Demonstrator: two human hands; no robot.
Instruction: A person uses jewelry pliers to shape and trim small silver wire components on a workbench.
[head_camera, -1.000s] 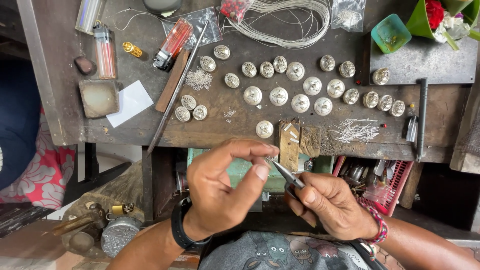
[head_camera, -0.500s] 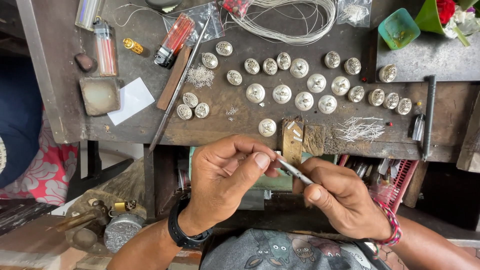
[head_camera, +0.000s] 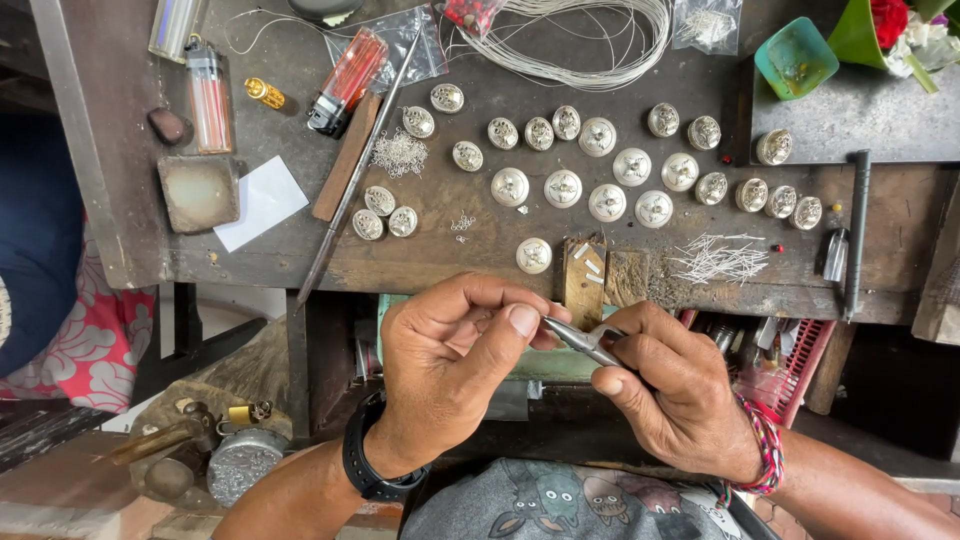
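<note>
My left hand (head_camera: 452, 372), with a black watch at the wrist, is curled below the bench edge, thumb and fingertips pinched together on something too small to make out. My right hand (head_camera: 672, 392), wearing a braided bracelet, grips small metal pliers (head_camera: 583, 340) whose tip meets the left thumb. Above the hands, on the worn wooden bench (head_camera: 280, 250), lie several round silver ornaments (head_camera: 563, 187), one of them (head_camera: 533, 255) close to the front edge.
On the bench are a coil of silver wire (head_camera: 585, 45), a pile of short wire pieces (head_camera: 720, 260), lighters (head_camera: 345, 80), a long metal rod (head_camera: 352, 180), a white paper scrap (head_camera: 262, 200), a teal cup (head_camera: 795, 57) and a black tool (head_camera: 856, 230). A hammer (head_camera: 165, 440) lies lower left.
Both hands stayed together in front of the bench; the pliers tip has closed in against my left thumb and fingers. The view has shifted slightly.
</note>
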